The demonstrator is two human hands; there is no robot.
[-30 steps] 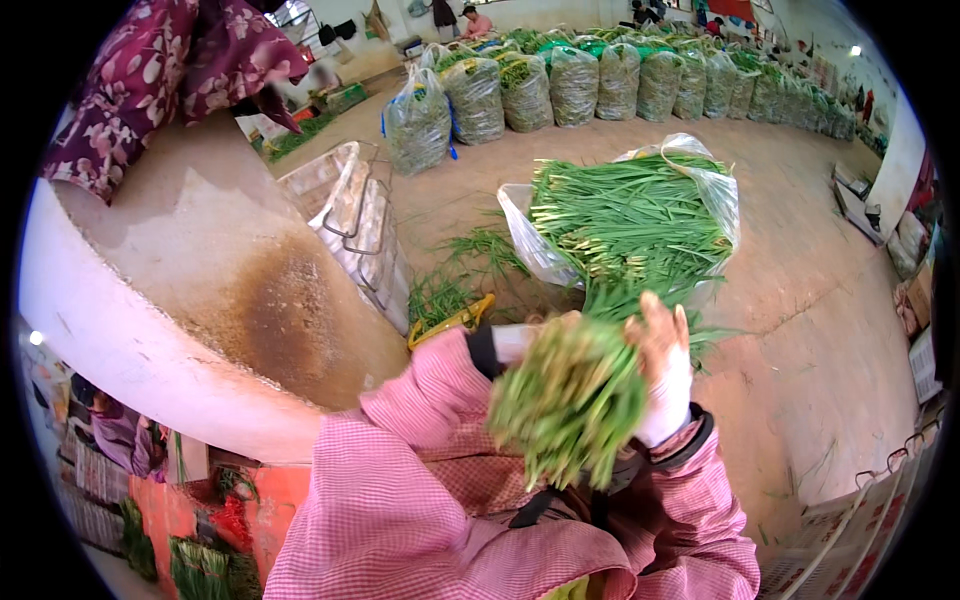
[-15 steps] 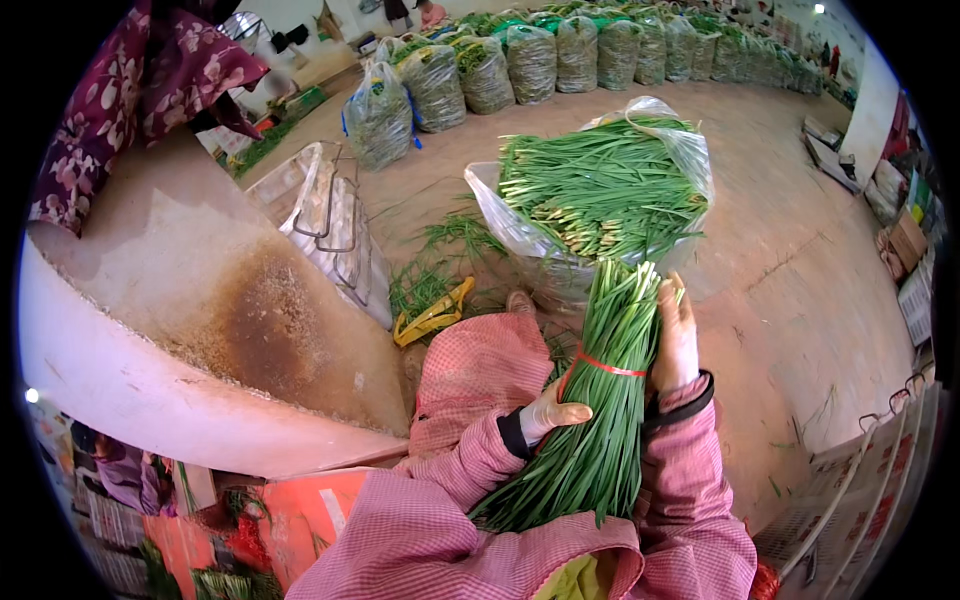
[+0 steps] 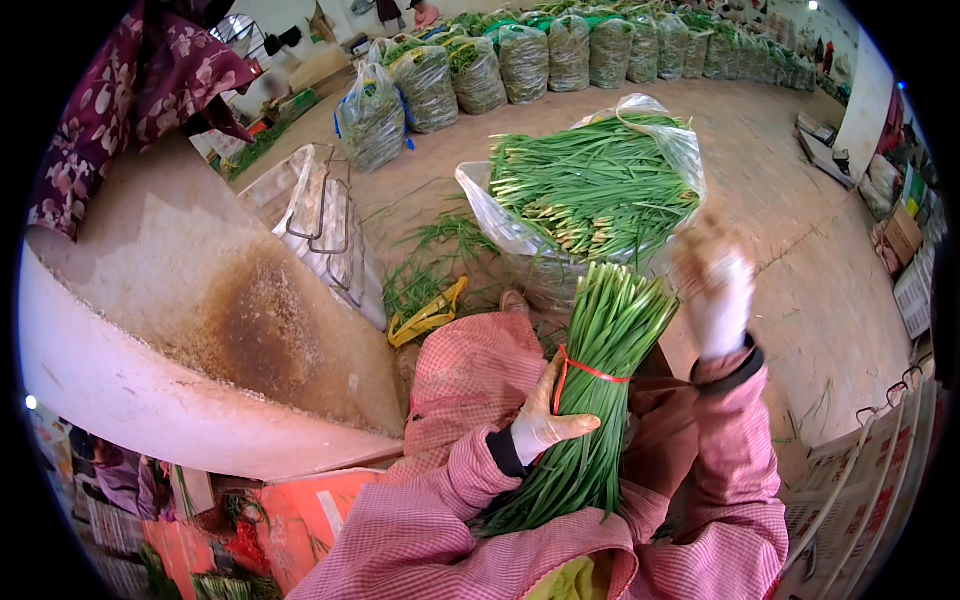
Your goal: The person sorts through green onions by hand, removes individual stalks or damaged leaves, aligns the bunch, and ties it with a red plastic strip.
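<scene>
My left hand (image 3: 545, 418) is wrapped round a bundle of green chives (image 3: 597, 400), tied with a red band. The pale cut ends point up and away, and the leaves spread down toward my lap. My right hand (image 3: 715, 275) is raised to the right of the bundle's top, apart from it; motion smears its fingers. Just beyond the bundle stands a large clear plastic bag (image 3: 478, 190), packed with loose chives (image 3: 600, 185).
A stained pale ledge (image 3: 180, 290) curves along the left, beside a white crate with wire handles (image 3: 325, 220). Chive scraps and a yellow strap (image 3: 428, 313) lie on the floor. Full bags (image 3: 525, 65) line the back. A metal-framed rack (image 3: 870, 480) stands at lower right.
My right hand has let go of the bundle's top and swung up to the right. The bundle's cut ends have fanned toward the right, while my left hand keeps its hold.
</scene>
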